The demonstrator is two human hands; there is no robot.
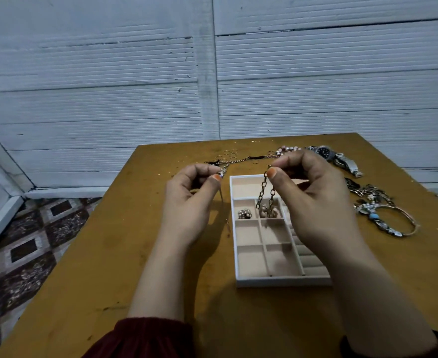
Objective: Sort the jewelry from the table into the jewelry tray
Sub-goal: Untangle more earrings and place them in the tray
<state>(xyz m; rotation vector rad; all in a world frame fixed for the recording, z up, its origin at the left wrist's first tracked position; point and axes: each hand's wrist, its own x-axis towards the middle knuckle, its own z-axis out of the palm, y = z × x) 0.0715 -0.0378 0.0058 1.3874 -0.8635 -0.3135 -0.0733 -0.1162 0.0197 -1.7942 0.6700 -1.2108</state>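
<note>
A white jewelry tray [277, 281] with beige compartments lies mid-table. My right hand [316, 200] pinches a dark link chain [262, 189] above it; the chain's lower end hangs into an upper compartment onto a beaded piece [267, 211]. A round beaded cluster [244, 213] sits in the compartment to its left. My left hand [189, 200] pinches a thin chain [222, 192] that dangles beside the tray's left wall. Loose on the table: a long chain with gold rings [238, 158], a pearl piece [287, 149], a wristwatch [337, 157], and a bangle with a stone necklace [386, 215].
The orange-brown wooden table [109, 254] ends against a white ribbed wall [212, 73]. A patterned floor [26, 241] shows at the left. The tray's lower compartments and its ring rolls [311, 259] on the right hold nothing.
</note>
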